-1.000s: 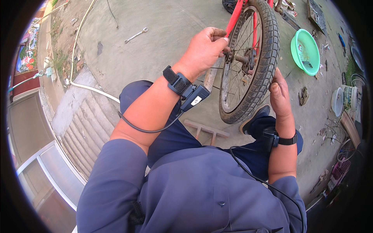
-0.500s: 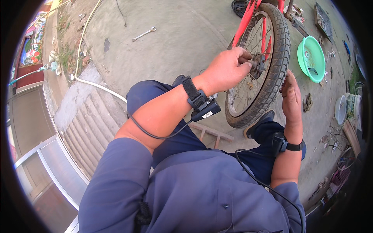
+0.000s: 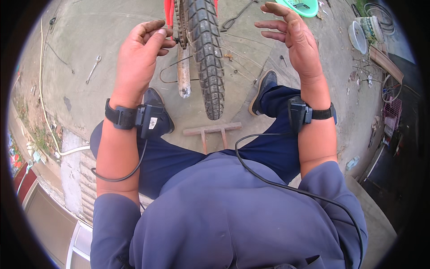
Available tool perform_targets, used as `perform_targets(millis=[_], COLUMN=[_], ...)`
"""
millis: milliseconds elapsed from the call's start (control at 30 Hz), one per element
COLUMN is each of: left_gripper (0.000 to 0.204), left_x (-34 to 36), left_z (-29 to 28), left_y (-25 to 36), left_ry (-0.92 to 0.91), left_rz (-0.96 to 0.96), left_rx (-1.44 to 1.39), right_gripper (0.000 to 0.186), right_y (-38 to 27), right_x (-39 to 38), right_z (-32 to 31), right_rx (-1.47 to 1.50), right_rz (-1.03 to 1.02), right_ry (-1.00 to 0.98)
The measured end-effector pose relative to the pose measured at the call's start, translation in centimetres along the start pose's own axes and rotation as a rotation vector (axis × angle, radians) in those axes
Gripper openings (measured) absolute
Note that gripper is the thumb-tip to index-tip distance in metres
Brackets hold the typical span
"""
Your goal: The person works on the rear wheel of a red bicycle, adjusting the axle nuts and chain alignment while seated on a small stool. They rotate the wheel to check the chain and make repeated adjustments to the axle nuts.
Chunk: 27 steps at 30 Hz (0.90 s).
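A muddy black bicycle tyre (image 3: 206,58) stands edge-on at the centre, with red frame tubes (image 3: 169,11) and a rusty chain (image 3: 181,22) behind it. Left of it, my left hand (image 3: 143,47) is bent into a loose pinch beside the axle end; whatever is at its fingertips is too small to make out. My right hand (image 3: 295,40) is raised right of the tyre, fingers apart and holding nothing. A worn metal bar (image 3: 183,78) reaches down beside the tyre. Between my shoes lies a rusty T-shaped bar (image 3: 212,128).
A spanner (image 3: 93,69) and a pale hose (image 3: 41,76) lie on the concrete at left. At the upper right are a green basin (image 3: 307,10), a white tub (image 3: 357,38), a bucket (image 3: 374,31), wire coils and a plank (image 3: 386,65). A pink crate (image 3: 393,112) stands at the far right.
My view has turned, so the wheel went from angled at right to edge-on at centre. My right hand has left the tyre and spread. My left hand has moved back from the hub.
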<state>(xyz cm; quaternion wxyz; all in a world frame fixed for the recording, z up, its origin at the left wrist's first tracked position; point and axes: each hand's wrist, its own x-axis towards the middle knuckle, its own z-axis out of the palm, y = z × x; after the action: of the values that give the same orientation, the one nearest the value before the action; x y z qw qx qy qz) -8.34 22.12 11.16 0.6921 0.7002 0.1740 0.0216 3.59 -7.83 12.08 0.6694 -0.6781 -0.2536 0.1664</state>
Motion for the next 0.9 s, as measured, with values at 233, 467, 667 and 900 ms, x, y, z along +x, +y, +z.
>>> perform_targets(millis=[233,467,667,900], left_gripper=[0.035,0.036,0.035,0.031], left_x=[0.9,2.2,2.8,3.9], left_z=[0.3,0.3,0.1,-0.2], left_y=[-0.6,-1.4,-1.7,-1.6], left_ry=[0.016,0.038,0.094,0.129], left_rz=[-0.013,-0.006,-0.037,-0.037], left_rx=[0.000,-0.011,-0.113,-0.171], right_gripper=[0.068,0.062,0.048,0.028], right_y=[-0.7,-0.7,2.1,13.7], right_x=[-1.8,-2.9,-3.4,-3.8], right_z=[-2.8,-4.1,-5.2,-3.9], right_rx=[-0.001,-0.027,-0.164,0.248], right_rz=[0.080,0.077,0.194,0.627], right_ry=[0.075,0.126,0.354,0.735])
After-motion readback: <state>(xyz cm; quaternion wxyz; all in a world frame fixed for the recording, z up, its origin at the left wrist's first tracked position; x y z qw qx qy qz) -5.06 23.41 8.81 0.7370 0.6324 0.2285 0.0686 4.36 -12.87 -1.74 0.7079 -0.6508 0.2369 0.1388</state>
